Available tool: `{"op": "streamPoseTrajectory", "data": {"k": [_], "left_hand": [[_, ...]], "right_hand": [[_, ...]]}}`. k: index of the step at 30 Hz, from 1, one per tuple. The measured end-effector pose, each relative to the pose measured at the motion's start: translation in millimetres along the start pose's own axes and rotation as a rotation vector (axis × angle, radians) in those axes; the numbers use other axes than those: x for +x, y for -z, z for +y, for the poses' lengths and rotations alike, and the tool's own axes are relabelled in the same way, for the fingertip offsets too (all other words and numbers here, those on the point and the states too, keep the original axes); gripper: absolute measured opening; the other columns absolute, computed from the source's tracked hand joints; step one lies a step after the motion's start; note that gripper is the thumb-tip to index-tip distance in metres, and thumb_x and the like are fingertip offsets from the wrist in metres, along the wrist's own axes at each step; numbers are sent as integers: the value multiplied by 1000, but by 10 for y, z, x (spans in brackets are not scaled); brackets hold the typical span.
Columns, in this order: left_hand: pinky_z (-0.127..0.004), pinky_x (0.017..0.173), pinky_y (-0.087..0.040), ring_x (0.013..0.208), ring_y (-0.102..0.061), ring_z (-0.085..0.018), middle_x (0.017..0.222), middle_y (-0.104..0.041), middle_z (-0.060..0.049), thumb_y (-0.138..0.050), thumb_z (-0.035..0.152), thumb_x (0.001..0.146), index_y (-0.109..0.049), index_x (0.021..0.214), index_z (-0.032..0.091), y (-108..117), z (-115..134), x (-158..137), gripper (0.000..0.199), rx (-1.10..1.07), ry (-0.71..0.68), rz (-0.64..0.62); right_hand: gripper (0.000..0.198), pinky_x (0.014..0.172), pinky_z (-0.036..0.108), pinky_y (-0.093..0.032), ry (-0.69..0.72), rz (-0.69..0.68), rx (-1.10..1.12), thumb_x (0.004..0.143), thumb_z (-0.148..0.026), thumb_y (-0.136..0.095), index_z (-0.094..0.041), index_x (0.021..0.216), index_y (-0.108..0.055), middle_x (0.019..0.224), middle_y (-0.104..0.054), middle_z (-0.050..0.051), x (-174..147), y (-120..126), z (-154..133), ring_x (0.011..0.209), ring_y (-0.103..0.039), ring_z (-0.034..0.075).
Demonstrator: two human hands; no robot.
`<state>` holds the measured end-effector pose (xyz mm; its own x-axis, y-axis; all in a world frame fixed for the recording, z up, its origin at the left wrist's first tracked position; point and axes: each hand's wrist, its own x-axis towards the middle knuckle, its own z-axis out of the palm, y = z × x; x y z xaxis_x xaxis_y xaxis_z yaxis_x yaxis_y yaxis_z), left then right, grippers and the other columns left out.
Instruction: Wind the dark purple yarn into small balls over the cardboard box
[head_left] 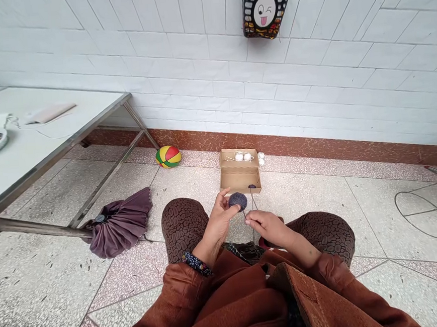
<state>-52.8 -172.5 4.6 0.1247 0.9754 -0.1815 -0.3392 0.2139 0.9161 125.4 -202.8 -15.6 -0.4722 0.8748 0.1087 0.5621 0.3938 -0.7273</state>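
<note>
My left hand (222, 217) grips a round ball of dark blue-grey yarn (238, 200) between thumb and fingers, above my lap. Close on its right, my right hand (264, 224) pinches a dark yarn strand (254, 199) between thumb and forefinger. That strand runs down from a small dark yarn ball (252, 186) in the front part of an open brown cardboard box (238, 179) on the floor. White yarn balls (243, 156) lie in the box's back part, and more white balls (261, 158) sit just outside its right side.
A striped ball (168, 157) rests by the leg of a white table (66, 102) at left. Below the table edge lies a purple folded umbrella (122, 221). A black basket (266, 11) hangs on the tiled wall. At far right stands a thin metal frame (429, 215).
</note>
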Motion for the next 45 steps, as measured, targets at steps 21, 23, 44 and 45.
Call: {"op": "streamPoseTrajectory", "data": {"k": [21,23,44,45], "left_hand": [[-33,88,-45,94,-55,-17,104,-54,-2,-70,16,69,-38,146,27,-28,165,-138,84,178,-67,-408],[-32,88,-45,95,-56,-17,103,-54,-2,-70,18,70,-39,145,26,-14,161,-112,81,121,-67,-345],[-34,87,-46,95,-57,-18,113,-52,-5,-68,10,67,-33,148,28,27,206,-185,90,350,-111,-503],[-34,88,-46,97,-57,-18,114,-52,-5,-68,10,67,-33,149,28,24,232,-200,91,321,-107,-511]], "right_hand": [[23,70,27,-47,-23,142,53,99,-30,-53,-19,83,-65,76,-65,0,445,366,218,72,-60,15],[20,72,28,-48,-57,122,54,100,-27,-51,-20,86,-65,80,-67,2,330,216,275,77,-62,17],[25,75,28,-47,186,156,56,103,-35,-49,-22,89,-66,84,-66,3,410,601,-254,80,-62,17],[26,75,28,-47,164,173,44,103,-35,-49,-21,88,-65,83,-66,3,424,565,-192,80,-62,17]]}}
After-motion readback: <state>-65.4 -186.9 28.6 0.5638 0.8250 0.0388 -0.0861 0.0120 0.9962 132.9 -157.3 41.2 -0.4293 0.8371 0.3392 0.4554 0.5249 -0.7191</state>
